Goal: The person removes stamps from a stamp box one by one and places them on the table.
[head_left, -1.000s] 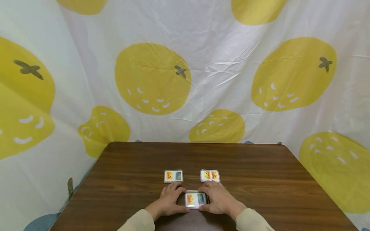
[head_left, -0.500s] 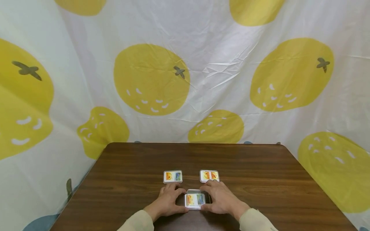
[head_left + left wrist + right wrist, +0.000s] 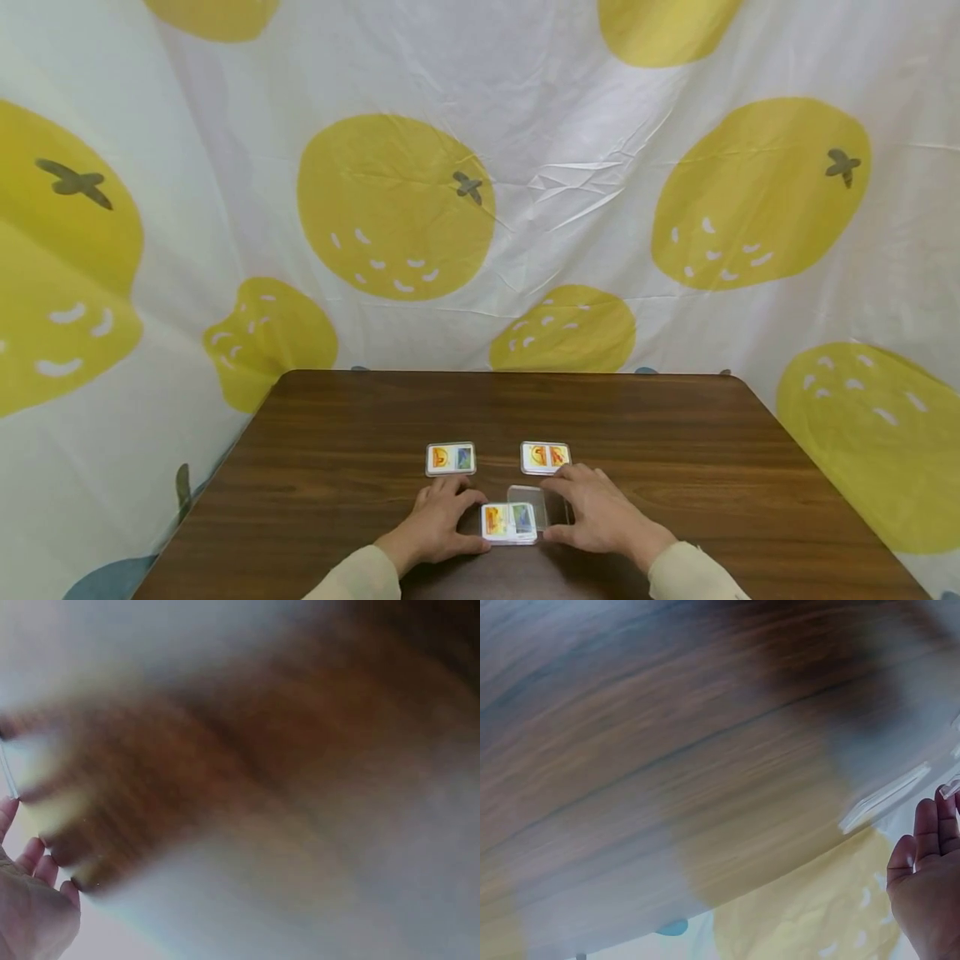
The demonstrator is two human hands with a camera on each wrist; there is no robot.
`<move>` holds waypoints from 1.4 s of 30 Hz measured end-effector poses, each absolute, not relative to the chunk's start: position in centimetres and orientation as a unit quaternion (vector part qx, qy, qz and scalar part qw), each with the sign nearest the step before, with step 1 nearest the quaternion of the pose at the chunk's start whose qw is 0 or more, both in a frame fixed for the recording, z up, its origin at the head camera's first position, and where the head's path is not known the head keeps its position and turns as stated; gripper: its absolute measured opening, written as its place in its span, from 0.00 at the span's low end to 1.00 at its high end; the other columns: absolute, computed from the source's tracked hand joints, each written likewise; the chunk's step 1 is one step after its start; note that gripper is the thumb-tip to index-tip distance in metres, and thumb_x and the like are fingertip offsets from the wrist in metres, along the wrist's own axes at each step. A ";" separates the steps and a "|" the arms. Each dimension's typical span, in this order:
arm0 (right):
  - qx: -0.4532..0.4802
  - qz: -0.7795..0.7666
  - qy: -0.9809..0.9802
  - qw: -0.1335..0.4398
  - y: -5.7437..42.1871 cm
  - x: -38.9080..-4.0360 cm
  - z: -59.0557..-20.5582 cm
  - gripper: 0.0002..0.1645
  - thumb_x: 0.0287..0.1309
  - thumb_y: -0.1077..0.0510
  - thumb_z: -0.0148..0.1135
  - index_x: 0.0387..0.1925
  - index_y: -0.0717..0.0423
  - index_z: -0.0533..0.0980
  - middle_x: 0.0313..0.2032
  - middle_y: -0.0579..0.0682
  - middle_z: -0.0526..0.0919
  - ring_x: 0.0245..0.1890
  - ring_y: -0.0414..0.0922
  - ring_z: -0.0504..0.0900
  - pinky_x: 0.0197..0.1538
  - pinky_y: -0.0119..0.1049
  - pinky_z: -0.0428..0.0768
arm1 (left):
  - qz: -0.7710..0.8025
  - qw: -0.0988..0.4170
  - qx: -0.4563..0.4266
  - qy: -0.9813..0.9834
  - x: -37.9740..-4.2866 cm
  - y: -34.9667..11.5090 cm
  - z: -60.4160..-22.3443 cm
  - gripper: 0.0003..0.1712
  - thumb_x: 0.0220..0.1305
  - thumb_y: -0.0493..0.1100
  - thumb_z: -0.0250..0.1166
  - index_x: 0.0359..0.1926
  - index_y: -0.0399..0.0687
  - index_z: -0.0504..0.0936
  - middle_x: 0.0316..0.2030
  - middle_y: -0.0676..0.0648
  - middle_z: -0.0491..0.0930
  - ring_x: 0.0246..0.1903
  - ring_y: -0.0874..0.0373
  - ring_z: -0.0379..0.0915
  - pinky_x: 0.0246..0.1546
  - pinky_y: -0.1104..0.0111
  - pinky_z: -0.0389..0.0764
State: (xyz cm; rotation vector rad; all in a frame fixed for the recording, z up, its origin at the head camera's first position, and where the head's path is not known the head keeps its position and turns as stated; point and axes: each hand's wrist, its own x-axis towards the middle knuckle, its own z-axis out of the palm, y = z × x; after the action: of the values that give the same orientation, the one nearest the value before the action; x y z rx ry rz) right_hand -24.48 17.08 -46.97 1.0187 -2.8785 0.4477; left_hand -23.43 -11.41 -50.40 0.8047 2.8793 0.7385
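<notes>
Card case (image 3: pixel 509 524): lower centre of frame, on counter (image 3: pixel 360 417); long axis left-right; between both hands, left nearer.
Left hand (image 3: pixel 441 518): thumb and fingers grip case's left end.
Right hand (image 3: pixel 598 510): thumb and fingers pinch clear cover (image 3: pixel 527 495), offset up-right of case.
Vs 0.5 s ago: cover, right hand farther right; case barely moved.

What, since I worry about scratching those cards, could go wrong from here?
The clear rectangular plastic cover, pinched by the right hand, might slip and scuff the nearest white rectangular picture card, which it partly overlaps in the head view. That hand also sits close to the far-right clear-cased white rectangular card and could nudge it. If the left hand loosens its grip, the nearest card might shift.
</notes>
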 end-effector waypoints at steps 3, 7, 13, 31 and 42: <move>0.328 0.145 -0.933 0.026 17.8 -24.6 -47.0 0.40 0.50 0.36 0.72 0.58 0.55 0.78 0.52 0.50 0.77 0.53 0.51 0.74 0.55 0.57 0.70 | 0.238 0.031 0.267 0.933 -23.6 -11.4 -50.6 0.33 0.56 0.63 0.71 0.59 0.54 0.77 0.62 0.43 0.66 0.63 0.43 0.58 0.58 0.42 0.61; 0.321 0.160 -0.933 0.013 18.6 -24.7 -46.9 0.40 0.50 0.37 0.73 0.58 0.56 0.77 0.54 0.55 0.77 0.57 0.57 0.73 0.59 0.64 0.66 | 0.239 0.032 0.269 0.933 -23.7 -11.3 -50.7 0.33 0.57 0.64 0.70 0.59 0.55 0.77 0.63 0.43 0.66 0.64 0.43 0.58 0.58 0.42 0.61; 0.324 0.177 -0.929 0.003 19.6 -24.9 -47.2 0.40 0.49 0.39 0.74 0.59 0.57 0.77 0.54 0.54 0.76 0.57 0.56 0.74 0.60 0.61 0.67 | 0.231 0.041 0.259 0.937 -23.5 -11.3 -50.7 0.34 0.56 0.65 0.70 0.60 0.57 0.77 0.63 0.45 0.66 0.64 0.45 0.57 0.60 0.44 0.60; 0.314 0.197 -0.929 0.000 24.1 -25.5 -47.2 0.41 0.44 0.35 0.76 0.55 0.55 0.79 0.47 0.41 0.75 0.45 0.43 0.75 0.47 0.44 0.77 | 0.236 0.054 0.258 0.935 -23.7 -11.4 -50.7 0.34 0.57 0.66 0.69 0.60 0.58 0.76 0.64 0.44 0.64 0.65 0.44 0.56 0.61 0.43 0.58; 0.315 0.193 -0.929 -0.018 27.2 -25.5 -47.6 0.42 0.45 0.32 0.74 0.56 0.54 0.79 0.48 0.42 0.76 0.46 0.46 0.76 0.46 0.47 0.78 | 0.238 0.059 0.263 0.933 -23.8 -11.7 -50.6 0.33 0.58 0.65 0.69 0.60 0.58 0.76 0.64 0.44 0.64 0.65 0.44 0.56 0.61 0.43 0.58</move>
State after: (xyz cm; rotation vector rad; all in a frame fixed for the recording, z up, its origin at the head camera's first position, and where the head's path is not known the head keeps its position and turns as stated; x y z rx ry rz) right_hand -25.47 27.17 -47.62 0.9995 -2.9528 0.6120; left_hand -23.76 -11.72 -50.58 0.7974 2.8259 0.7224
